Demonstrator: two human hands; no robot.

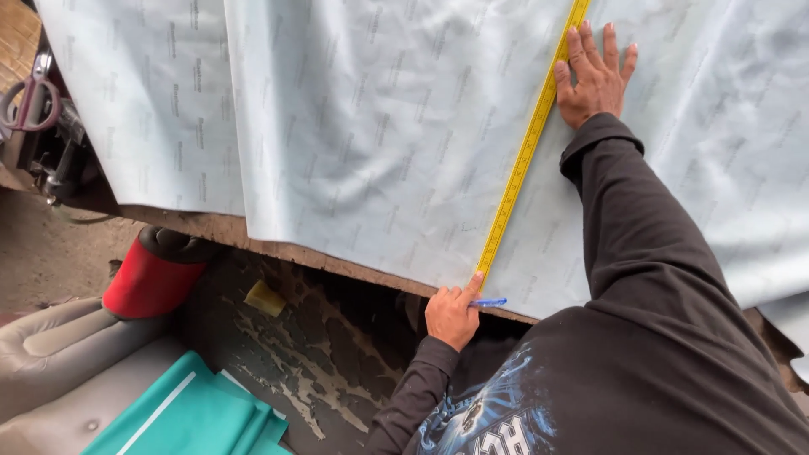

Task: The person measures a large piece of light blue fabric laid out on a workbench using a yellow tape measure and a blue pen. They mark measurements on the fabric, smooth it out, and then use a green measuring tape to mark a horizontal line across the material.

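Left hand [452, 313] gripping a blue pen [489, 302] at the table's near edge, right hand [595, 77] spread flat beside the yellow ruler [528, 146] on pale fabric [371, 126].

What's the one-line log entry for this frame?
left hand: pinning near end of yellow ruler, blue pen in fingers | right hand: flat on pale fabric sheet beside ruler's far part | ruler: diagonal across sheet

Red roll [152, 278], teal fabric [190, 417], scissors [29, 101]
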